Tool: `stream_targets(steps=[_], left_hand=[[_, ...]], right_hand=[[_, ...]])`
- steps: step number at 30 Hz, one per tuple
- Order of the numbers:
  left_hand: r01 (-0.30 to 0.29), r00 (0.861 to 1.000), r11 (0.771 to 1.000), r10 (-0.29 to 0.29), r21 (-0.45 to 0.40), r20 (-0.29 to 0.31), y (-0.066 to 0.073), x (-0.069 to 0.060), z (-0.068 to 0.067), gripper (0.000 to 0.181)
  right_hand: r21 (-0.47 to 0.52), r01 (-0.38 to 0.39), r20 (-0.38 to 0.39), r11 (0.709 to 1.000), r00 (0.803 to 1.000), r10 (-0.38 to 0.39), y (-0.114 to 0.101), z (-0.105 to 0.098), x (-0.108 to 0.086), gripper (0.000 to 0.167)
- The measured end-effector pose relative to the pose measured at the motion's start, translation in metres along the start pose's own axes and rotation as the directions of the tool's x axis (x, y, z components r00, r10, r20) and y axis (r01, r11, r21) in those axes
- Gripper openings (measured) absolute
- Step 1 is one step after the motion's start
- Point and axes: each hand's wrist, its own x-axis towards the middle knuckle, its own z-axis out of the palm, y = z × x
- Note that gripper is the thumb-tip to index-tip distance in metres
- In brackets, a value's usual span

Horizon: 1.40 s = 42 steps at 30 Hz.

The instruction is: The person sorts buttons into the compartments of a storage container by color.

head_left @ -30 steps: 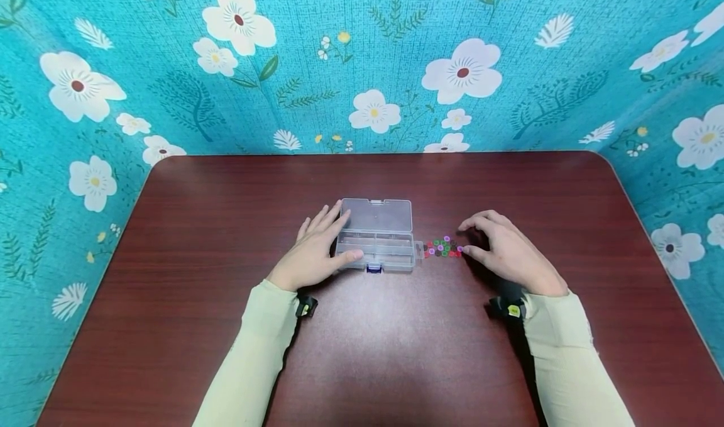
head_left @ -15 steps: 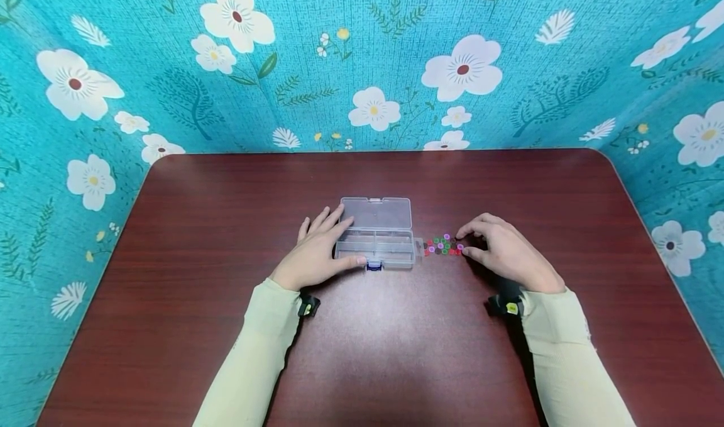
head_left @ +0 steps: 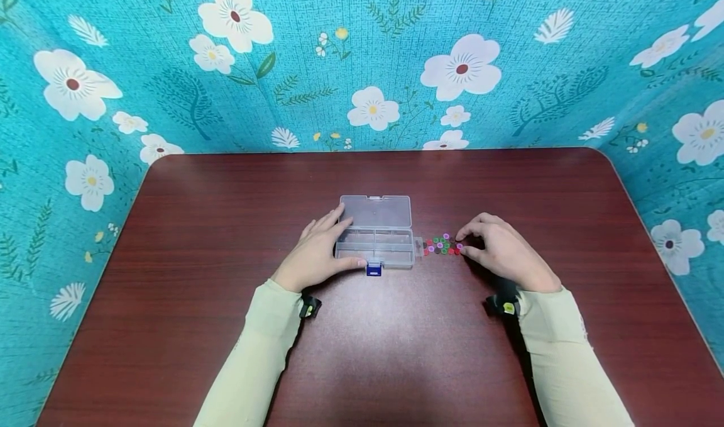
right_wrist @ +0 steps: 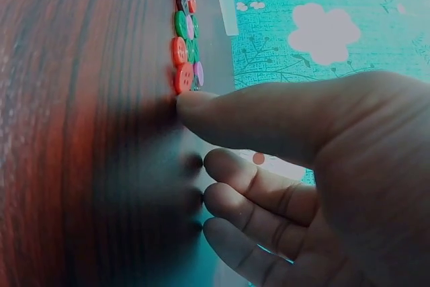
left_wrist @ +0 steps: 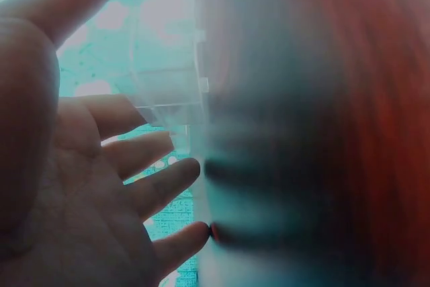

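1. Before a flowered backdrop [head_left: 311, 37], the dark desk [head_left: 396, 339] carries work that looks to be at an early stage: the clear box [head_left: 398, 265] is open, and all the buttons [head_left: 440, 245] I can make out lie outside it
2. Both pale sleeves [head_left: 268, 326] reach forward, forearms slanting inward
3. The left hand [head_left: 313, 257] lies at the box's left end, fingers spread wide toward the lid [head_left: 376, 212], thumb along the front edge, probably steadying it
4. The right hand [head_left: 500, 244] arches at the right end of the buttons, fingers curved, with a modest gap to the thumb and nothing visibly held; whether the thumb touches the nearest red button [right_wrist: 183, 78] I cannot tell
5. The box sits between the hands, its lid folded back, away from the person
6. The buttons, red, green, purple and dark, lie in a flat patch just right of the box
7. At the box's front, the blue latch [head_left: 374, 269] looks undone
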Motion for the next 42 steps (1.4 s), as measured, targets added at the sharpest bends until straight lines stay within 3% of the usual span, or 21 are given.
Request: stream_targets(steps=[26, 42], left_hand=[[0.013, 1.0, 1.0, -0.013, -0.01, -0.001, 0.0021, 0.0016, 0.0014, 0.102], [0.024, 1.0, 1.0, -0.024, 0.005, 0.003, 0.0012, 0.0024, 0.0023, 0.103]], right_hand=[[-0.018, 0.011, -0.017, 1.0, 1.0, -0.011, 0.0023, 0.0036, 0.0018, 0.007], [-0.022, -0.036, 0.003, 0.999, 0.999, 0.036, 0.0007, 0.003, 0.0027, 0.008]])
